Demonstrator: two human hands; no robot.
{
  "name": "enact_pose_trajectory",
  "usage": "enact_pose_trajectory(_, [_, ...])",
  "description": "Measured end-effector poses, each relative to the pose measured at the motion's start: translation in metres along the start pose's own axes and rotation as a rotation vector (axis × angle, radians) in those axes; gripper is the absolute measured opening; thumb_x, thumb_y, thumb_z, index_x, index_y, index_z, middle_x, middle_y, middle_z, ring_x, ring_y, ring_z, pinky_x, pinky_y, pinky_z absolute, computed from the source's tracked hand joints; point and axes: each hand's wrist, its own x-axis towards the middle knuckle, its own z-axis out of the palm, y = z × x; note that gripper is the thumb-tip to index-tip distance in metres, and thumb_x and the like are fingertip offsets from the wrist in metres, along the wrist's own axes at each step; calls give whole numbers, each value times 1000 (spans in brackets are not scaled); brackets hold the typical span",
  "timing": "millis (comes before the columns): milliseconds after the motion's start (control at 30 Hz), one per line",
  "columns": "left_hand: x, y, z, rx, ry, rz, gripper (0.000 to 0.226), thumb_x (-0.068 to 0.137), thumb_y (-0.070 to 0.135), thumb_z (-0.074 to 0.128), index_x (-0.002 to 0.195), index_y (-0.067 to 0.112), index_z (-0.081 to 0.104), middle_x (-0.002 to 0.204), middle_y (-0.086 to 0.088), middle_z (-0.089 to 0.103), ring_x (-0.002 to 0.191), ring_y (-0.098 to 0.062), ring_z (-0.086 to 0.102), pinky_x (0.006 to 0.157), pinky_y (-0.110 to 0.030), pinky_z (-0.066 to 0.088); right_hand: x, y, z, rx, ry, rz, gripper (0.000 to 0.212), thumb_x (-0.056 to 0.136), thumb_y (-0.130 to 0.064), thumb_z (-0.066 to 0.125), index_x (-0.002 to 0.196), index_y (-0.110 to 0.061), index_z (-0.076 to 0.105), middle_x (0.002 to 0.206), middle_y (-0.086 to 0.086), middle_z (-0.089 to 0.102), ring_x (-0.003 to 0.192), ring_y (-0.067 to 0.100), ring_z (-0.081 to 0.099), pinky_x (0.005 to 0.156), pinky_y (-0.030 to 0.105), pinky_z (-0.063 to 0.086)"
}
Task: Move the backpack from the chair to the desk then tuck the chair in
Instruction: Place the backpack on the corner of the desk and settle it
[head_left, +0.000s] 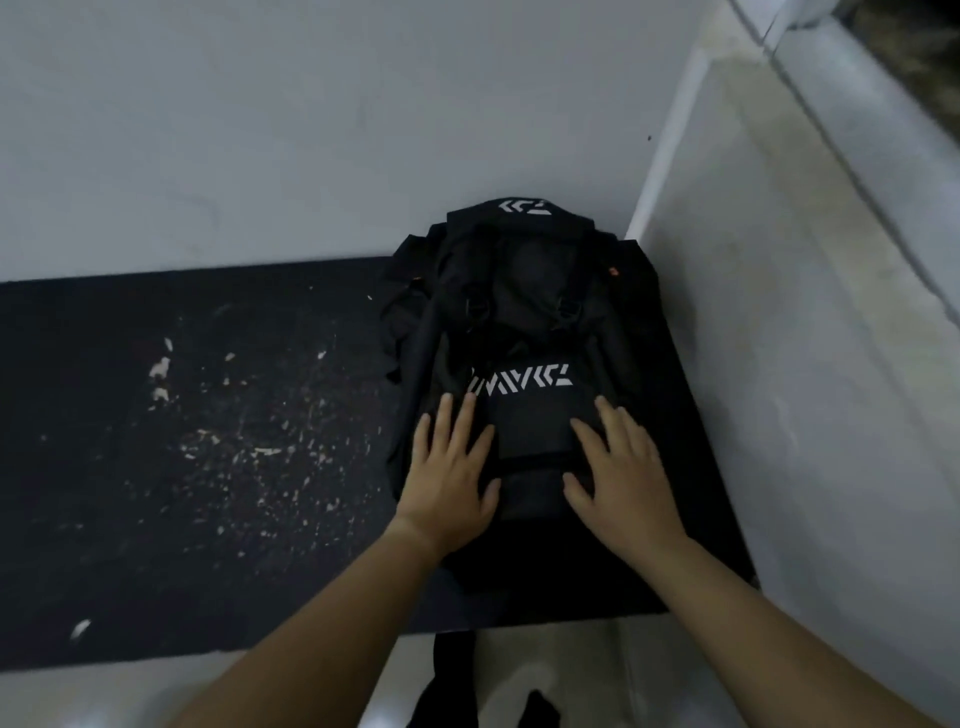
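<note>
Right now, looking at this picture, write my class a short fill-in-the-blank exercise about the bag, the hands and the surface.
1. The black fabric backpack lies on the dark, scuffed ____.
2. The left hand and right hand rest flat on it with fingers ____.
3. The lettering printed on the backpack is ____ in colour.
4. The backpack sits at the desk's ____ end, beside the pale wall.

Missing words: desk; spread open; white; right

The backpack (524, 332) bears white stylised lettering, seen upside down, unreadable.
</note>
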Motion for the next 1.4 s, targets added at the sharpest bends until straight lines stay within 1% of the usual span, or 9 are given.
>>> enact_pose_trajectory(67, [-3,3,10,11,-70,12,80,91,64,19,158,22,16,166,-11,-7,151,-36,-15,121,-56,-8,-3,-3,14,-19,-133,-16,77,91,-60,41,156,-22,23,167,9,8,153,31,-1,124,50,6])
enact_pose_trajectory(167, [-9,7,30,25,-129,-1,89,87,73,10,159,21,0,166,-10,-9,150,-37,-19,119,-58,-11,-12,-7,36,-31,-244,21,97,83,-79,25,159,-22,4,167,8,-10,152,30,-16,122,53,-6])
enact_pose_trajectory(233, [-13,9,45,12,-145,-9,91,87,75,9,158,21,-5,166,-9,-13,149,-37,-23,118,-59,-13,-19,-9,51,-39,-272,32,102,80,-84,17,158,-23,-9,164,7,-22,150,29,-23,121,56,-9])
enact_pose_trajectory(300, [-14,10,58,-5,-126,-20,88,88,74,10,158,21,-4,166,-9,-11,148,-37,-23,118,-59,-13,-23,-9,64,-25,-262,51,99,81,-83,16,156,-27,-15,163,7,-27,149,29,-25,121,59,-7])
enact_pose_trajectory(533, [9,4,71,-25,-55,-16,78,93,69,19,159,27,10,167,-11,1,151,-41,-8,119,-64,1,3,-7,80,-12,-163,108,86,85,-76,20,154,-37,-16,161,9,-31,150,34,-22,118,65,0])
enact_pose_trajectory(667, [21,2,76,-39,-30,-23,77,93,69,24,157,26,22,166,-10,8,152,-41,-4,118,-65,6,15,-7,88,-25,-146,138,85,86,-75,22,157,-36,-4,165,10,-21,152,35,-13,118,67,7])
enact_pose_trajectory(767, [31,-2,81,-36,9,-20,76,92,67,28,156,25,26,166,-9,9,152,-40,-2,118,-65,7,26,-4,94,-39,-123,146,85,86,-75,26,157,-35,1,166,11,-15,152,35,-8,118,67,10])
enact_pose_trajectory(1200, [119,-22,68,6,42,-76,77,92,67,24,157,27,20,167,-8,5,151,-40,-8,119,-64,1,124,15,92,-55,-52,119,84,85,-77,19,156,-39,-2,166,9,-14,152,34,-8,116,66,8])
enact_pose_trajectory(1400, [116,-18,56,19,-34,-81,79,91,69,16,158,29,11,167,-8,-2,151,-40,-12,119,-63,-2,121,14,82,-45,-123,118,84,84,-78,13,155,-39,-6,165,8,-20,152,33,-13,118,65,5])
